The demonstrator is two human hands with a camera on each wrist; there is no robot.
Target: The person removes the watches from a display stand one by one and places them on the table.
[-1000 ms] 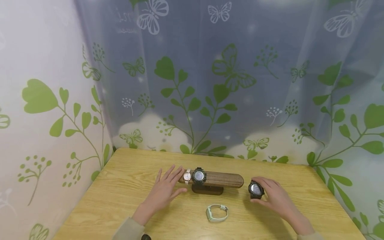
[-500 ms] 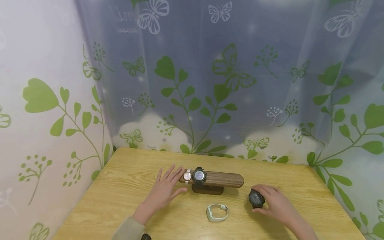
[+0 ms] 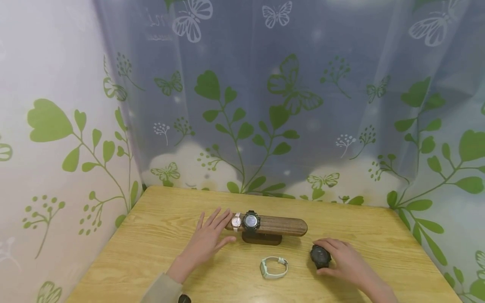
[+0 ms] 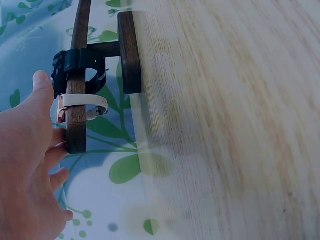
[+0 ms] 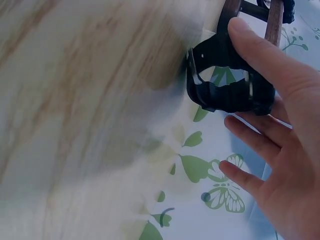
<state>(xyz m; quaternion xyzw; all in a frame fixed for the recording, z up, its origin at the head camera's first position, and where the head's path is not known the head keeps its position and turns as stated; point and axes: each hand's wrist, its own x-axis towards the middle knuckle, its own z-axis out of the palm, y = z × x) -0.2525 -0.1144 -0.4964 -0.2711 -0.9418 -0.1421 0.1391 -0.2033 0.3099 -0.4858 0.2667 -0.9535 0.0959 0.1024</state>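
Observation:
My right hand (image 3: 346, 261) pinches a black digital watch (image 3: 320, 256) between thumb and fingers, right of the wooden watch stand (image 3: 284, 225). In the right wrist view the strap of this black watch (image 5: 220, 97) forms a closed loop low over the table. My left hand (image 3: 206, 240) has its fingers spread, fingertips at the stand's left end. On the stand's bar sit a white-strapped watch (image 3: 236, 221) and a second black watch (image 3: 251, 220), side by side. The left wrist view shows the thumb and fingers of the left hand (image 4: 30, 155) extended beside the bar's end.
A mint-green watch (image 3: 274, 268) lies on its side on the wooden table (image 3: 125, 261) in front of the stand. Part of a dark round object (image 3: 184, 299) shows at the bottom edge by the left sleeve. A patterned curtain (image 3: 242, 105) hangs behind the table.
My right hand has brought the black watch toward me and, lastly, slightly left; its face has turned darker in view. The left hand stays at the stand's end.

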